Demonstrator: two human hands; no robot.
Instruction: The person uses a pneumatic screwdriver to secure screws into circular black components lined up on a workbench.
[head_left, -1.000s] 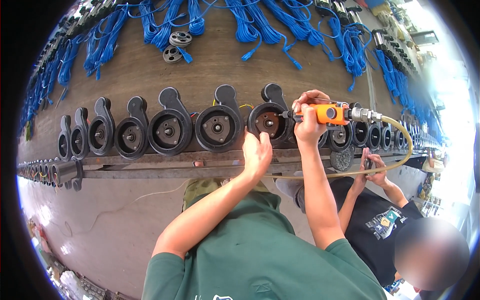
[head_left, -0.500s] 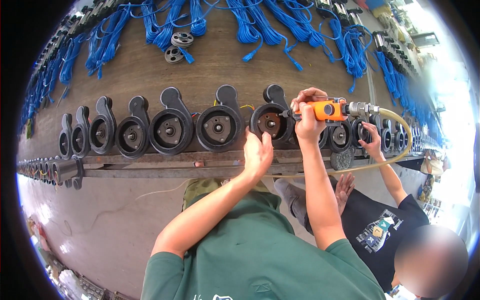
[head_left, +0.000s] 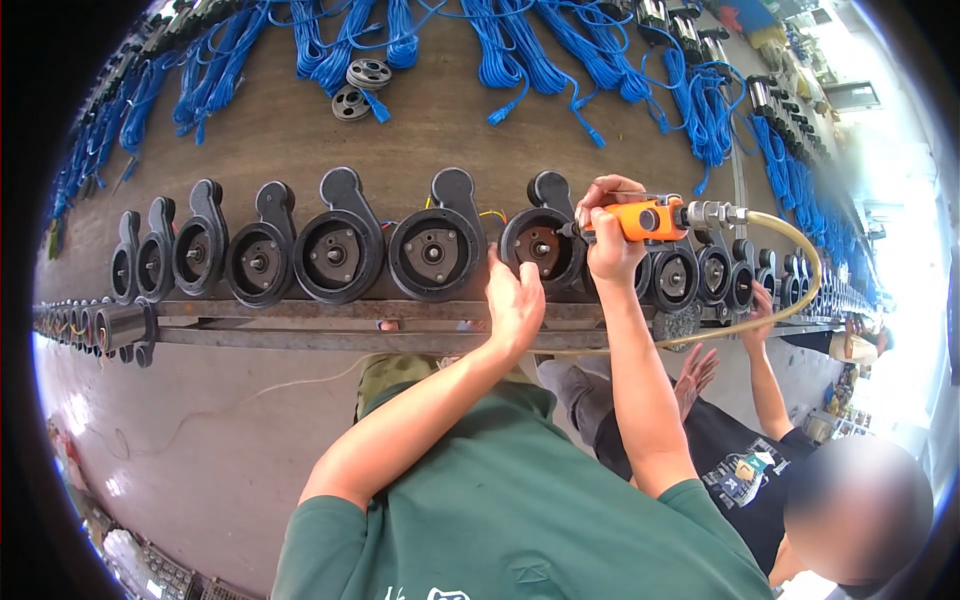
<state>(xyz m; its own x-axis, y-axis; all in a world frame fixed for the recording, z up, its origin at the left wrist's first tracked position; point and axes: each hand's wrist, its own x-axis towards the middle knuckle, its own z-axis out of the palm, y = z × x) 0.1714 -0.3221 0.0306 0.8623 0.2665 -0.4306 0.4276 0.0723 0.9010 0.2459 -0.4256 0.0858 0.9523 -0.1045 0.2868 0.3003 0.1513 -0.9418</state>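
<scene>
An orange pneumatic driver with a dark front end [head_left: 648,220] is gripped by the right hand [head_left: 612,248], its fingers closed around the body. Its bit is pointed into a round black housing with a knobbed arm [head_left: 541,256], which is stood in a row near the front edge of the brown wooden desk [head_left: 440,135]. The housing's lower left rim is touched by the left hand [head_left: 517,305]; whether that hand is clamped cannot be told.
</scene>
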